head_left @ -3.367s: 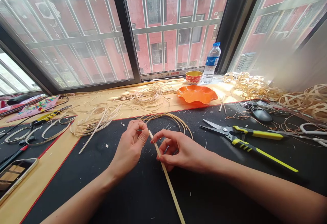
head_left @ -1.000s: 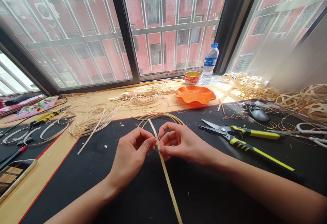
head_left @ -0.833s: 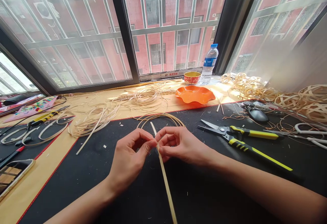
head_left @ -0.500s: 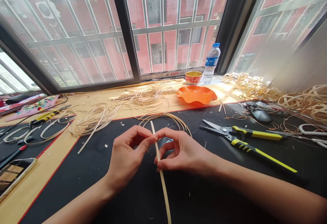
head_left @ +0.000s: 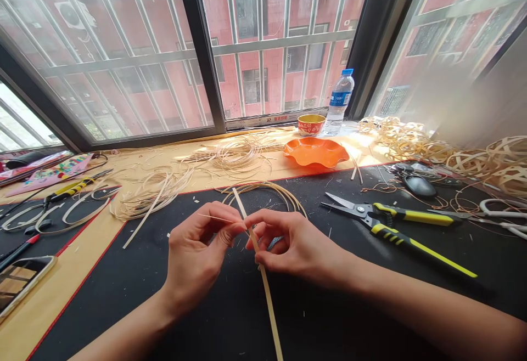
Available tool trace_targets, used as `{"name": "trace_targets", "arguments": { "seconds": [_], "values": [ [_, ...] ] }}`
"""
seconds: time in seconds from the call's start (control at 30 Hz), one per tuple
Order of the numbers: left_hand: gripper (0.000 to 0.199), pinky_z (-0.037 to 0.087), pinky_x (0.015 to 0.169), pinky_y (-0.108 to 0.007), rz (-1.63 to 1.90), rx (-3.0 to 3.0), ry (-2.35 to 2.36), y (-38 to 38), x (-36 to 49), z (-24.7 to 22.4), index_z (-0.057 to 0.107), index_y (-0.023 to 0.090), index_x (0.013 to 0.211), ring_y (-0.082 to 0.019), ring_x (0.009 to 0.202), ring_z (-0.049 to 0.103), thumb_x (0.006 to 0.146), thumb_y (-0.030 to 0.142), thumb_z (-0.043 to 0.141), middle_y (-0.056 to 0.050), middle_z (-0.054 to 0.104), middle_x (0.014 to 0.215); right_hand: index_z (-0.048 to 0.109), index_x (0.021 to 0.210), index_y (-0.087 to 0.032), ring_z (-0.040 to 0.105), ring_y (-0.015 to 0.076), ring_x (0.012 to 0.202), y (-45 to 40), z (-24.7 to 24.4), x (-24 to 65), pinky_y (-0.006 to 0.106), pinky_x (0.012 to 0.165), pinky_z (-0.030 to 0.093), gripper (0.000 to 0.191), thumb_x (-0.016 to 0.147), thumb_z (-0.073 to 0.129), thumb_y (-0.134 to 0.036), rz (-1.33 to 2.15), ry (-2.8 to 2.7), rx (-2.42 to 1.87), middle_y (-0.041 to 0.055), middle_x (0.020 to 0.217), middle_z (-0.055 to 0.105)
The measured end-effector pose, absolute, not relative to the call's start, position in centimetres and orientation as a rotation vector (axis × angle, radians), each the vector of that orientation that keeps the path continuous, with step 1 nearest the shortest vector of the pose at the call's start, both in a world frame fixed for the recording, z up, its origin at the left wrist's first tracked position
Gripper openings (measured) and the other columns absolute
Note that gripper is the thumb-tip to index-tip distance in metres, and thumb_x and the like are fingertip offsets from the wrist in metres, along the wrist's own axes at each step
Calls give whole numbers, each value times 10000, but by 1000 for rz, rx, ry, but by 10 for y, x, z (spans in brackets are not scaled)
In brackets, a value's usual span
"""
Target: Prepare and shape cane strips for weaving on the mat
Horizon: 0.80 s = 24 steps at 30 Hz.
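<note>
Over the black mat, my left hand (head_left: pixel 201 248) pinches a thin pale strand (head_left: pixel 214 218) between thumb and forefinger. The strand's free end sticks out to the left above my fingers. My right hand (head_left: pixel 284 243) grips a flat bamboo strip (head_left: pixel 269 300) with thumb and fingers. That strip slants from beyond my hands down to the bottom edge of the view. My fingertips meet at the strip, and what lies exactly between them is hidden. Behind my hands a coil of bamboo strips (head_left: pixel 284 188) rests on the mat (head_left: pixel 156 273).
Yellow-handled shears (head_left: pixel 395 224) lie open at right. An orange wavy dish (head_left: pixel 315 152), a red tin (head_left: pixel 310 125) and a water bottle (head_left: pixel 340 103) stand near the window. Strip bundles (head_left: pixel 152 193) lie at left, woven pieces (head_left: pixel 489 158) at right, a phone (head_left: pixel 27 284) at lower left.
My left hand has shifted slightly left and down. A thin strand now shows above its fingers. The flat strip tilts more, its top end further left.
</note>
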<state>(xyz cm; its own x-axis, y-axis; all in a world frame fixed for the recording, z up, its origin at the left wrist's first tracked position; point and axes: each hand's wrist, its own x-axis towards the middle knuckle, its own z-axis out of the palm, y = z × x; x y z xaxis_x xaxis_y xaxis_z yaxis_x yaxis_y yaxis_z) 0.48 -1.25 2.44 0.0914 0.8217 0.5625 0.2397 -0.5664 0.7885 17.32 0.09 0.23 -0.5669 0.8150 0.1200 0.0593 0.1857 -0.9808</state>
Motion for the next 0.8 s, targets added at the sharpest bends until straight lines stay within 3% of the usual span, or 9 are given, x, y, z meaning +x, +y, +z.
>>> {"name": "trace_targets", "arguments": {
  "seconds": [0.2,0.5,0.8],
  "values": [
    [137,449,432,-144,1510,1847,1010,-14,7,28,644,161,640,-61,484,523,727,59,618,24,602,637,604,1082,-142,570,92,681,4,1,174,221,648,503,364,722,585,-93,1404,-1812,-876,20,822,635],
    [155,444,426,-152,1534,1836,981,-18,5,31,636,172,651,-62,474,519,729,41,610,28,599,638,660,965,-141,533,72,657,1,0,171,168,580,466,268,715,579,-89,1396,-1829,-859,4,781,608],
    [142,444,427,-187,1612,1806,979,-19,2,34,638,189,663,-75,478,517,735,67,638,11,608,678,610,1087,-180,533,49,606,3,0,174,148,543,455,398,708,561,-67,1327,-1949,-913,-2,862,596]
  ]
}}
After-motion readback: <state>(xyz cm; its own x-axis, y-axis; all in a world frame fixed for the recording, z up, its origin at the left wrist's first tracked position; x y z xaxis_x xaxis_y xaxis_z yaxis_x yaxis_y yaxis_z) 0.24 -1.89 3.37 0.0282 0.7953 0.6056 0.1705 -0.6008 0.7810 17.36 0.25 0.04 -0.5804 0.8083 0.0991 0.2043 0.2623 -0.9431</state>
